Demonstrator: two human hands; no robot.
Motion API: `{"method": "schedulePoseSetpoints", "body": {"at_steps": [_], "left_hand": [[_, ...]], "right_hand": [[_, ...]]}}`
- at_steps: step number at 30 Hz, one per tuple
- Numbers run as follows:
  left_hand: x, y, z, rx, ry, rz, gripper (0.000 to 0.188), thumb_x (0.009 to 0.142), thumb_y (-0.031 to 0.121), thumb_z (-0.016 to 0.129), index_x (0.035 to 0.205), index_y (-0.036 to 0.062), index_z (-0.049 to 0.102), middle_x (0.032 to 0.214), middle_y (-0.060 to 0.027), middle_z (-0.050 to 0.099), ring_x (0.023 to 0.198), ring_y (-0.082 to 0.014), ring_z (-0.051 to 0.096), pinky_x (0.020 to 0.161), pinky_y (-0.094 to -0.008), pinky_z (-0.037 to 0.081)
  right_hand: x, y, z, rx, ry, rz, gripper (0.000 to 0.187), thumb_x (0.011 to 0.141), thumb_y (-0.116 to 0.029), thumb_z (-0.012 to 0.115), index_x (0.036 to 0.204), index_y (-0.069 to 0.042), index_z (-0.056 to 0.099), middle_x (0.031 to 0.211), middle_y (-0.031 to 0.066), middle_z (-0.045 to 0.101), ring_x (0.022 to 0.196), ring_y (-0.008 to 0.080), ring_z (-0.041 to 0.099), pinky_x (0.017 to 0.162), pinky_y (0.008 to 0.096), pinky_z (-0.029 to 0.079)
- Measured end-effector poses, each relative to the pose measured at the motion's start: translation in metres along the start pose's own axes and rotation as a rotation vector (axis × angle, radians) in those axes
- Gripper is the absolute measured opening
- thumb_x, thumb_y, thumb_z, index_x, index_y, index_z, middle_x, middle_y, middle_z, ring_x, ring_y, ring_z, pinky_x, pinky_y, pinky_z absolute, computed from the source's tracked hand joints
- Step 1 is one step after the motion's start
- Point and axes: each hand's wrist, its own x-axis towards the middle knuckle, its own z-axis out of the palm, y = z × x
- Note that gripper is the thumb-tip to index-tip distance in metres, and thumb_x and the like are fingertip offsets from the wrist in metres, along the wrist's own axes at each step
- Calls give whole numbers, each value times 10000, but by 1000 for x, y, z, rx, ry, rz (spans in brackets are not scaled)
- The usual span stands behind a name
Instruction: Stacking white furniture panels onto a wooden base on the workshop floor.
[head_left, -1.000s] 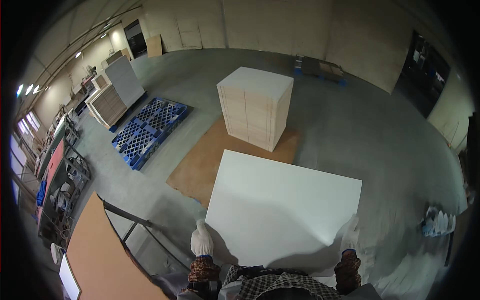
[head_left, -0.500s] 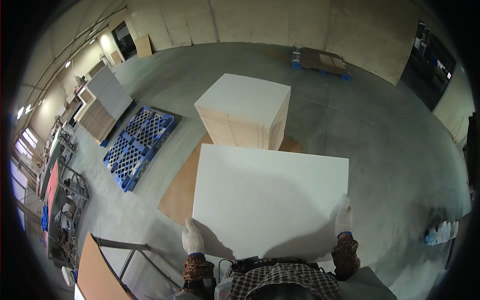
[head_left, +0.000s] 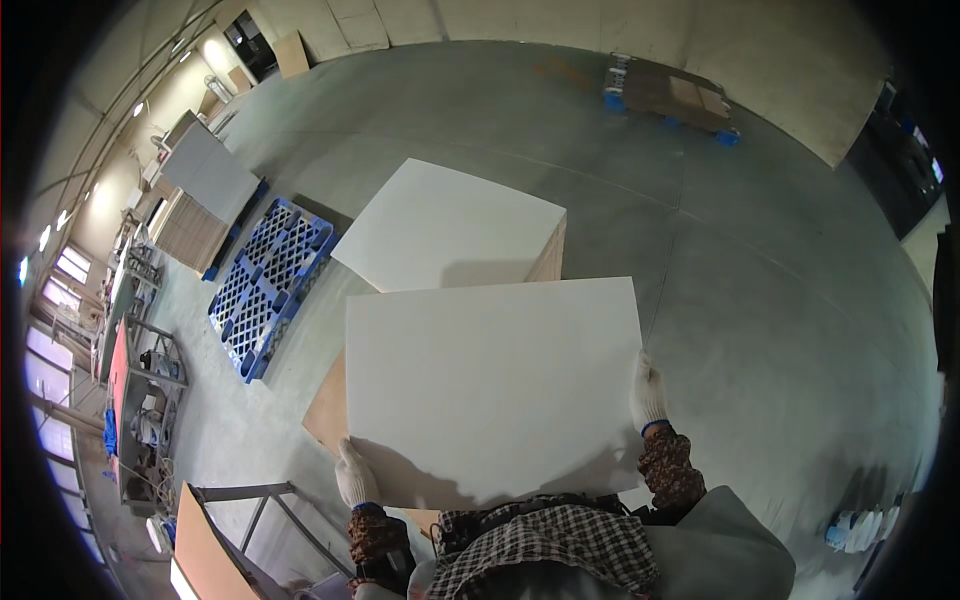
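A large white rectangular panel [head_left: 490,390] is held out in front of my body by both gloved hands. My left hand [head_left: 355,474], in a white knit glove, grips the panel's left edge near its lower corner. On the opposite edge, a bit higher, my right hand [head_left: 648,392] is closed around the rim in a matching glove. The fingers under the panel are hidden. Just beyond it stands a tall stack of white-topped boards [head_left: 450,225], partly covered by the panel's far edge. A brown sheet [head_left: 326,408] lies under the stack on the floor.
A blue plastic pallet [head_left: 270,290] lies left of the stack, with another board stack [head_left: 195,230] behind it. At lower left stands a metal frame with an orange-brown board [head_left: 210,555]. A loaded pallet [head_left: 670,98] sits by the far wall. Wrapped bottles [head_left: 862,530] stand at lower right.
The panel and both hands have shifted left in view, and the panel's far edge has come nearer the stack's top. The view has also turned and moved closer to the stack.
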Motion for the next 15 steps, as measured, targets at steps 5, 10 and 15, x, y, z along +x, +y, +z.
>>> {"method": "schedulePoseSetpoints", "body": {"at_steps": [5,10,15], "left_hand": [[12,28,23,74,-63,-80,810,1006,656,344,854,-51,707,711,-160,666,715,-286,644,732,-440,485],[20,89,57,279,-76,-40,796,973,662,331,899,-16,743,844,-195,730,906,-355,698,876,-449,494],[72,107,90,295,-175,-97,774,967,653,306,958,28,762,935,-222,737,1026,-376,695,944,-448,487]], "right_hand": [[86,20,23,-4,-17,-74,826,1036,-634,297,1236,100,618,1158,309,676,1132,462,635,981,467,489],[130,26,17,115,-137,-64,686,1075,-516,345,1341,78,565,1359,250,618,1264,370,590,1091,398,439],[140,-26,27,189,-118,122,796,1063,-587,355,1410,118,484,1414,204,579,1289,282,562,1072,366,439]]}}
